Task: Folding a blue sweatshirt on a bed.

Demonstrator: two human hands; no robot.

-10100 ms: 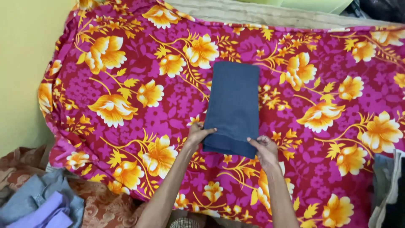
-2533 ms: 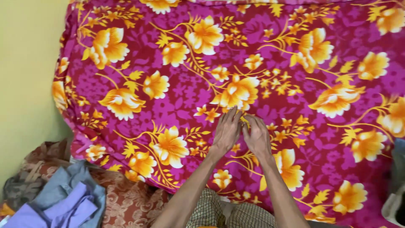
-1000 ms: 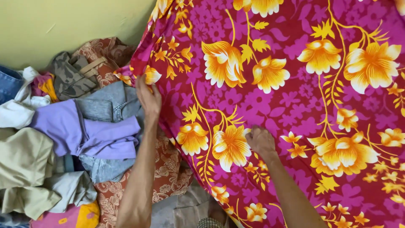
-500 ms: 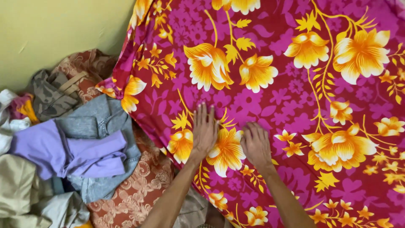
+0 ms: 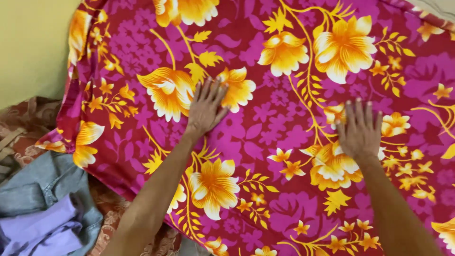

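Evidently soft, light and quick to wrinkle, the flowered bedsheet point(image 5: 284, 151) lies spread over the bed. Both the left hand point(image 5: 204, 108) and right hand point(image 5: 361, 130) press flat on it, fingers splayed, each grip holding nothing; its hanging left edge looks the likeliest place to pinch it.

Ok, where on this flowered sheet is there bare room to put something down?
The flowered sheet is bare between the left hand and right hand, above both hands toward the far edge, and near the forearms. Both hands lie flat on it. It is crowded at lower left, off the sheet, where the denim garment and purple cloth are heaped.
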